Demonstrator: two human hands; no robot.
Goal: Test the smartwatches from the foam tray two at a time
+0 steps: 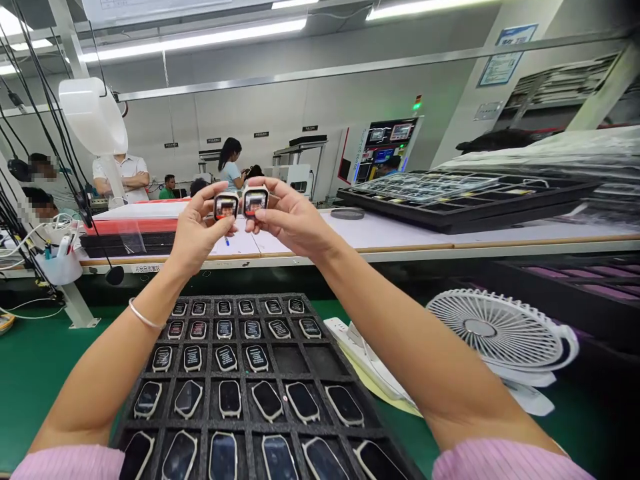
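Observation:
Raised in front of me, my left hand [196,223] pinches a smartwatch body [226,208] between thumb and fingers, its lit screen facing me. Close beside it, my right hand [290,217] grips a second smartwatch body [255,201] by its edges, screen lit as well. Both screens show a similar picture, too small to make out fully. Below my forearms lies a black foam tray [287,361] divided into compartments. Several strapless watch bodies rest in it; those in the far rows show lit text, those in the near rows look dark. Two compartments in the third row hold no watch.
A white fan [495,330] and a power strip [357,347] stand on the green bench [30,373] at right. Black trays [450,207] sit on the shelf above, with a red-and-black stack [130,233] at left. Cables hang at left; people are in the background.

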